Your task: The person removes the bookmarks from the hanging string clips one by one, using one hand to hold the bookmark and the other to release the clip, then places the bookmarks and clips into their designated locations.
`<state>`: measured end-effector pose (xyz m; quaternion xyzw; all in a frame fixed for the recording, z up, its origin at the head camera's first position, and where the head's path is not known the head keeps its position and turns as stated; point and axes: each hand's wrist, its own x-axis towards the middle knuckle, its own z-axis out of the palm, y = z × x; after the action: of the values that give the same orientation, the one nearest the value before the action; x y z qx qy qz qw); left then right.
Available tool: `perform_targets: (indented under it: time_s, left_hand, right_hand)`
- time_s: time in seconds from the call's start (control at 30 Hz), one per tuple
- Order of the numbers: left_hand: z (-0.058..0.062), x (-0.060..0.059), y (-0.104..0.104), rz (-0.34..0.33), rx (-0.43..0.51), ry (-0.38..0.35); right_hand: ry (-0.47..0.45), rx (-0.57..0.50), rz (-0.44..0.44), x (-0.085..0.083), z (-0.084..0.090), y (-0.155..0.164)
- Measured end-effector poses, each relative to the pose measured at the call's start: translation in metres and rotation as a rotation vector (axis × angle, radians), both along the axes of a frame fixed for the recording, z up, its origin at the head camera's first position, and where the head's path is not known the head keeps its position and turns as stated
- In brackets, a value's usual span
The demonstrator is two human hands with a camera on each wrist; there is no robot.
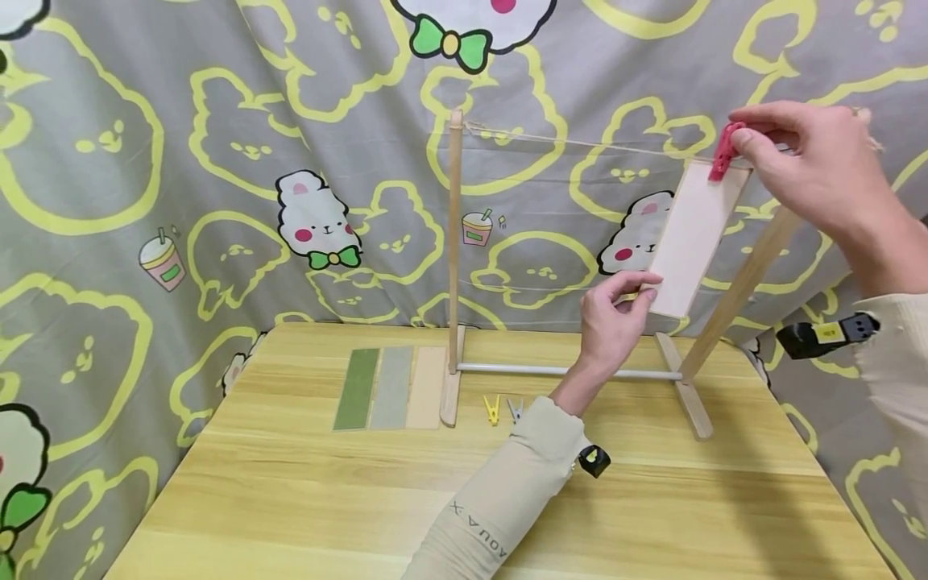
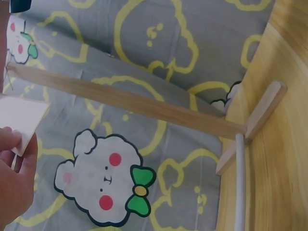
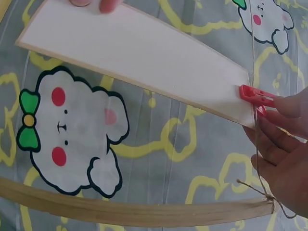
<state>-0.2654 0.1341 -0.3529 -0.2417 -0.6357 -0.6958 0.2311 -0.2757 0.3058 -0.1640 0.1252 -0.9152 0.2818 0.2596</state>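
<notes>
- We see the right hand [image 1: 812,173] pinching a red clothespin [image 1: 725,151] at the string [image 1: 580,143] of the wooden drying rack [image 1: 455,258], fingers curled round the peg where it bites the top edge of a pale strip [image 1: 689,242].
- The left hand [image 1: 612,318] pinches the bottom corner of that strip between thumb and fingers, steadying it just above the rack's white crossbar [image 1: 565,370].
- The strip hangs slanted from the string, near the rack's right post [image 1: 747,282]; its top is under the peg, its lower end in the left hand.
- We judge the strip light and thin, flat yet likely to bend, like card or stiff felt; it should be held by its edges or corners, as both hands do now, with the peg gripped at its tail end.
- We judge the string slack enough to sway, so the peg may slip if it is let go askew.
- On the bench [image 1: 290,499], just left of the rack's left foot, lie three strips [image 1: 391,388] side by side: green, grey and tan.
- Just right of that foot lie a yellow clothespin [image 1: 492,409] and a grey clothespin [image 1: 515,410], close together.
- Behind the rack hangs a grey cartoon-print cloth [image 1: 217,161].
</notes>
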Motion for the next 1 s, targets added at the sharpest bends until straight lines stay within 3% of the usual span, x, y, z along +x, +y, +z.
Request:
perform_targets:
  time_s: [0.17, 0.47, 1.0]
  left_hand:
    - [0.000, -0.002, -0.001, -0.029, 0.017, -0.019]
    - [-0.001, -0.001, 0.000, -0.031, 0.021, -0.014]
    - [-0.003, -0.001, -0.010, -0.034, 0.047, -0.024]
  right_hand:
    - [-0.022, -0.085, 0.043, 0.002, 0.001, 0.003]
    - [-0.045, -0.143, 0.015, 0.002, 0.000, 0.002]
    - [0.103, -0.243, -0.041, 0.002, 0.002, -0.015]
